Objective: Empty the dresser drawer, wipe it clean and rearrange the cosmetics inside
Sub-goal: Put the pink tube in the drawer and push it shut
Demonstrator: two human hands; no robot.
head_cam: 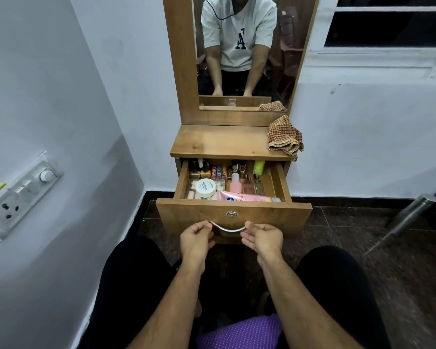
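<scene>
The wooden dresser drawer (237, 212) stands pulled open, full of cosmetics. Inside lie a white round jar (206, 188), a pink tube (244, 196), a pink bottle (235, 185), a green bottle (259, 167) and several small nail-polish bottles (199, 170) along the back. My left hand (196, 239) curls its fingers around the left end of the silver drawer handle (228, 228). My right hand (262, 238) grips the handle's right end, palm turned up. A checkered cloth (285, 137) lies crumpled on the right of the dresser top (219, 142).
A mirror (242, 51) rises behind the dresser top and reflects a person in a white shirt. A switchboard (18, 195) sits on the left wall. A steel tube (410, 212) leans at the right. My legs flank a purple cushion (239, 331) below.
</scene>
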